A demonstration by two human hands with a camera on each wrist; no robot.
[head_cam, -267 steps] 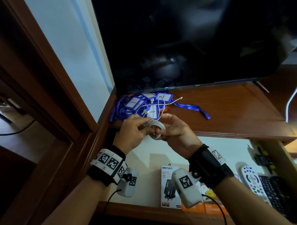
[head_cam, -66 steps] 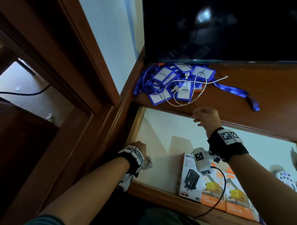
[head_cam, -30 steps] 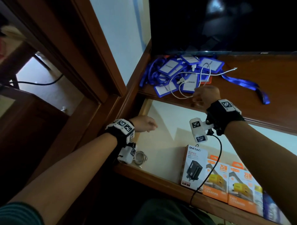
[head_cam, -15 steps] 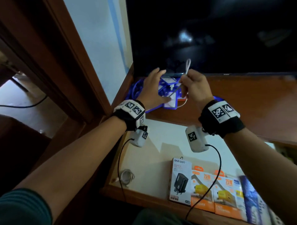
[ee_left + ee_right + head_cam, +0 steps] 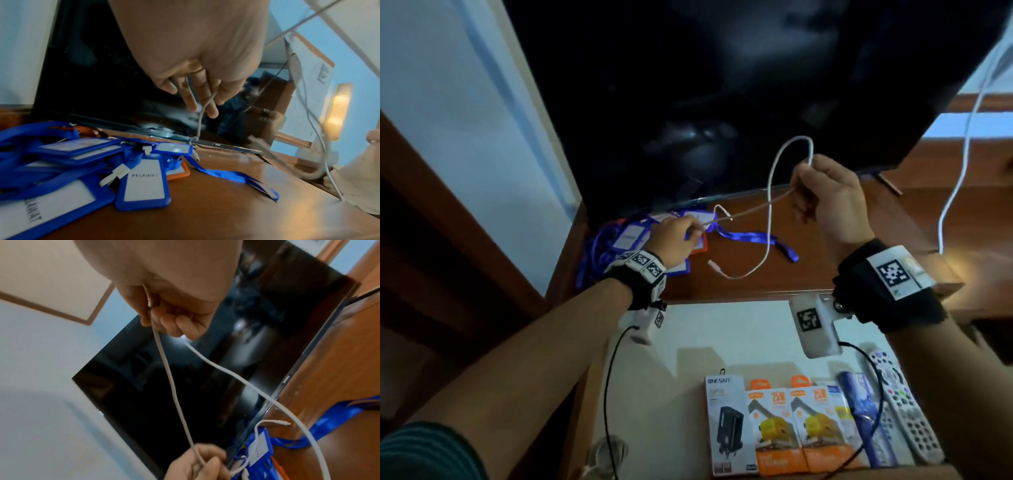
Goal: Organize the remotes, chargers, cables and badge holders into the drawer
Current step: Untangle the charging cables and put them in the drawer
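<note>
I'm pinching the cable [image 5: 768,219] in both hands: left hand [image 5: 676,240] low over the badges [image 5: 144,181], right hand [image 5: 828,202] raised. Its loose end dangles by the lanyard [image 5: 753,240]; it may snag there as I coil.

My head camera looks steeply down at both wrists. My wrist cameras sit close beneath my palms, aimed toward 12 o'clock; all share the thin white charging cable [image 5: 768,219] [image 5: 202,112] [image 5: 170,378].
</note>
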